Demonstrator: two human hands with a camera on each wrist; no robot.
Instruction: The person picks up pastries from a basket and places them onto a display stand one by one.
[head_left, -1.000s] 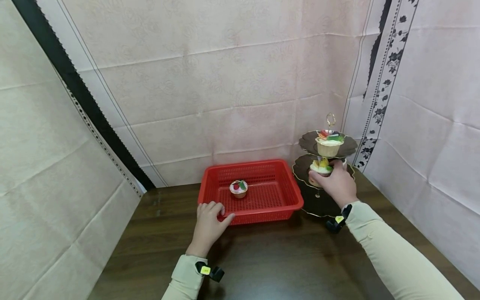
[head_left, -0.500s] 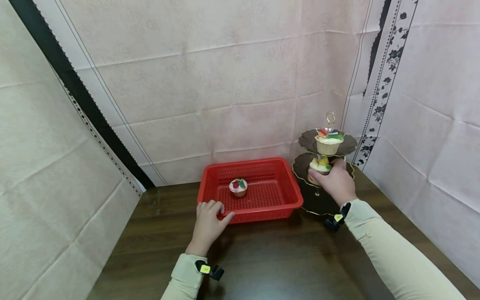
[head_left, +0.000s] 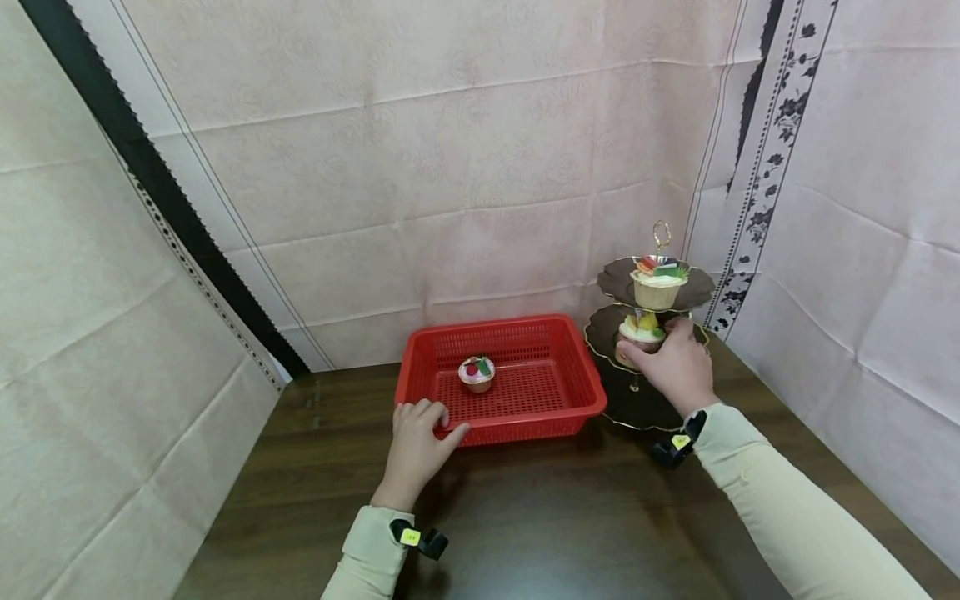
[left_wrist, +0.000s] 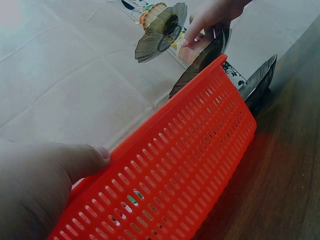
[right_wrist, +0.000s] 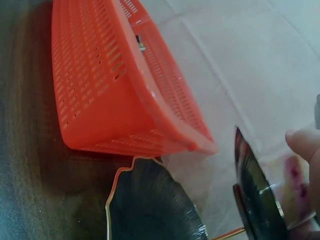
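My left hand [head_left: 417, 446] grips the near left rim of a red plastic basket [head_left: 525, 429], its thumb [left_wrist: 87, 161] along the rim in the left wrist view. Inside the basket sits a small cupcake [head_left: 477, 375] with pink-white frosting and red and green toppings. To the right, my right hand [head_left: 677, 367] holds a cupcake [head_left: 640, 332] with white frosting and yellow fruit, thumb in front and fingers behind, at the middle tier of a dark, gold-edged cake stand [head_left: 600, 333]. The far-side fingers are partly hidden.
A larger cupcake [head_left: 656, 292] with fruit on top stands on the upper tier, close above my right hand. The stand's gold ring handle [head_left: 661, 237] rises over it. Pale cloth walls [head_left: 450, 167] border the brown wooden table [head_left: 525, 525] behind and at the sides.
My right hand has shifted very slightly at the cupcake, its thumb a little lower. My left hand and the basket stay where they were.
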